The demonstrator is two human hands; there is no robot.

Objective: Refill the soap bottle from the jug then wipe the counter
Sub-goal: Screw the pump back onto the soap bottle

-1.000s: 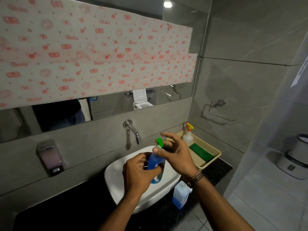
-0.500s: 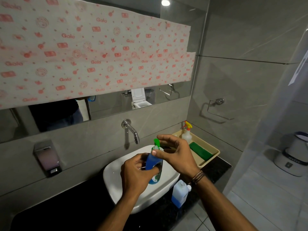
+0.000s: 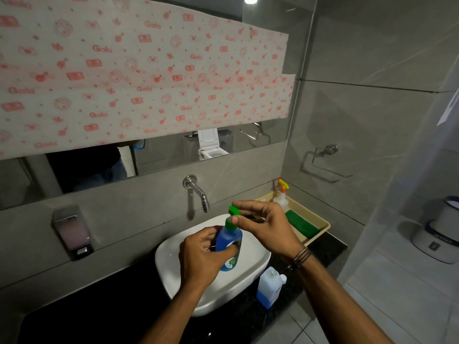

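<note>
The soap bottle is blue with a green pump top and a label low on its front, and it is held upright above the white sink. The left hand is closed around the body of the bottle from the left side, with the thumb lying across the front near the label. The right hand comes from the right, the wrist with dark bands raised; its thumb and first finger pinch the green pump top, and the other fingers are stretched out loosely behind. The jug is translucent with blue liquid in its lower part and its mouth is uncovered; it stands on the dark counter just beside the sink, on the right. Farther right on the counter a beige tray holds a green sponge and a spray bottle. A chrome tap comes out of the wall above the sink.
</note>
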